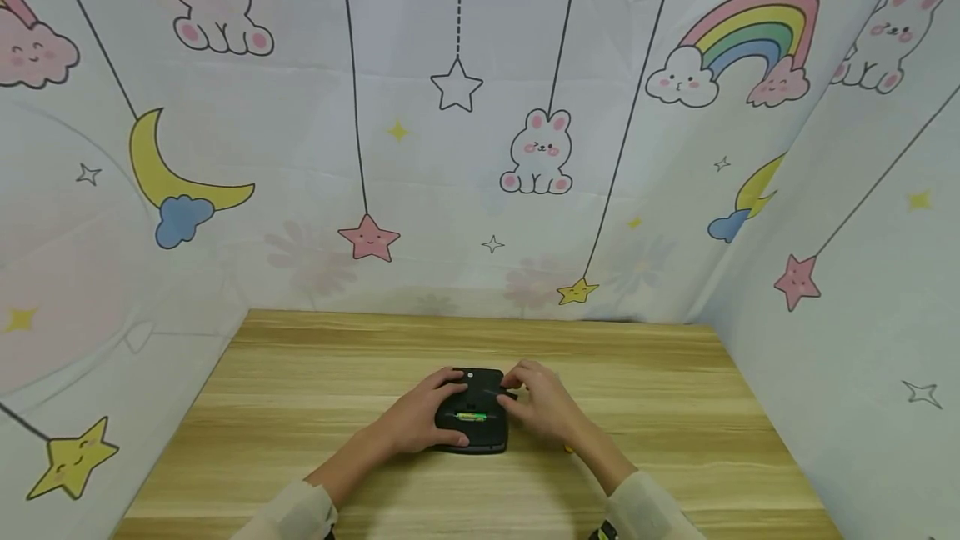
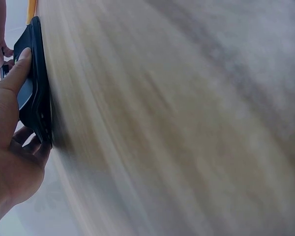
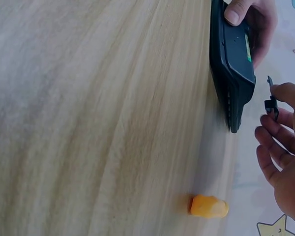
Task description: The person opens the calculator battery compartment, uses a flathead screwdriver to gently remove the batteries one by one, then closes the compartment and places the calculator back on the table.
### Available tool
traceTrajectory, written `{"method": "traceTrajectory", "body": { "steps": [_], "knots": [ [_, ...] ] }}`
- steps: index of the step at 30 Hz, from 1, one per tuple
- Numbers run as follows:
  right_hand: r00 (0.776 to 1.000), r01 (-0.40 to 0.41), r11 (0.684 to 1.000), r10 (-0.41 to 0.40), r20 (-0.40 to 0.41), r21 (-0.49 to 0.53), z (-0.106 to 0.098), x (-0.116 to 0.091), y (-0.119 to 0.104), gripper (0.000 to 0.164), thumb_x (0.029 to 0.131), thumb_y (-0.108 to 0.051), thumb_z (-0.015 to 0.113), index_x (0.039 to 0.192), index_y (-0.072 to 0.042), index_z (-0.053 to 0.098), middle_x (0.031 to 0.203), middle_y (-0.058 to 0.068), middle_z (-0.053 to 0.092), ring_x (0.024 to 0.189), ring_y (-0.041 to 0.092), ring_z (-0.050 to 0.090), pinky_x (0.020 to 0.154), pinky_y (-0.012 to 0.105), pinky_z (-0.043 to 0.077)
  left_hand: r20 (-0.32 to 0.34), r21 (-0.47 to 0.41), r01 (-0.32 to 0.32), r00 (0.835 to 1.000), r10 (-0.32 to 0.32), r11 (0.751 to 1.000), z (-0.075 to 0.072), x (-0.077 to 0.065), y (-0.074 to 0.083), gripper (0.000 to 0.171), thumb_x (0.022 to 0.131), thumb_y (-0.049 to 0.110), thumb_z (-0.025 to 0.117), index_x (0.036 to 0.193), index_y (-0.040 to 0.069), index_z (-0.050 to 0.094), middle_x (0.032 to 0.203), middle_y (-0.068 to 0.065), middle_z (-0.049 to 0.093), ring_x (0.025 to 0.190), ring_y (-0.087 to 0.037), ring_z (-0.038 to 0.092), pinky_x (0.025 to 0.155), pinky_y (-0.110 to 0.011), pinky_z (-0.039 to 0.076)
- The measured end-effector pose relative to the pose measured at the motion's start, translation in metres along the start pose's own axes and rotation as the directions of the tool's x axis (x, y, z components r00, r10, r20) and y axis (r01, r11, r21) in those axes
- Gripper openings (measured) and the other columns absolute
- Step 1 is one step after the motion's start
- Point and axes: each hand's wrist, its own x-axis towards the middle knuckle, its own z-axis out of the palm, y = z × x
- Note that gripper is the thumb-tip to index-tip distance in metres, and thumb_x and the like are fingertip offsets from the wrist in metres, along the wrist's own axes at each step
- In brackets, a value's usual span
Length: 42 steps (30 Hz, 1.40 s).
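A black calculator [image 1: 487, 436] lies face down on the wooden table, a green battery [image 1: 472, 417] showing in its open back. My left hand [image 1: 420, 415] grips it from the left, thumb on the near part and fingers over the far part. In the left wrist view, that thumb [image 2: 20, 69] presses on the casing. Just right of the calculator, my right hand [image 1: 543, 402] pinches a small black battery cover [image 3: 271, 105] between thumb and fingers. The cover is held apart from the calculator in the right wrist view, with the other fingers loosely bent.
A small orange object [image 3: 209, 206] lies on the table to the right of the calculator, mostly hidden under my right wrist in the head view. Behind the wooden table [image 1: 315, 357] hangs a pale cloth [image 1: 450, 165] printed with rabbits and stars, and it continues along both sides.
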Motion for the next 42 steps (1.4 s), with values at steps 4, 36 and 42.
{"method": "traceTrajectory", "body": {
  "steps": [4,36,42],
  "knots": [
    [1.0,-0.002,1.0,0.002,-0.012,-0.009,0.0,0.0,0.006,0.012,0.097,-0.023,0.08,0.104,-0.014,0.075,0.101,-0.004,0.066,0.095,0.012,0.064,0.085,0.038,0.058,0.0,-0.005,0.004,1.0,-0.004,1.0,0.0,0.0,0.0,0.087,0.088,0.055,0.084,0.155,0.008,0.054,0.166,-0.012,0.038,0.153,-0.037,0.036,0.118,-0.056,0.04],
    [0.997,-0.048,0.997,0.045,-0.058,-0.055,0.001,-0.006,0.031,0.013,0.094,-0.021,0.084,0.103,-0.015,0.077,0.1,-0.008,0.065,0.092,0.013,0.065,0.083,0.038,0.059,0.006,0.012,0.029,1.0,-0.029,1.0,0.0,0.0,0.002,0.086,0.089,0.056,0.083,0.156,0.01,0.054,0.167,-0.011,0.037,0.157,-0.038,0.03,0.12,-0.057,0.037],
    [0.998,-0.037,0.998,0.034,-0.053,-0.06,0.001,-0.008,0.035,0.012,0.095,-0.021,0.083,0.103,-0.014,0.077,0.099,-0.007,0.065,0.091,0.013,0.065,0.082,0.036,0.058,0.005,0.017,0.027,1.0,-0.027,0.999,0.0,-0.001,0.002,0.086,0.089,0.055,0.084,0.156,0.01,0.053,0.167,-0.01,0.038,0.157,-0.037,0.029,0.12,-0.057,0.038]
  ]
}}
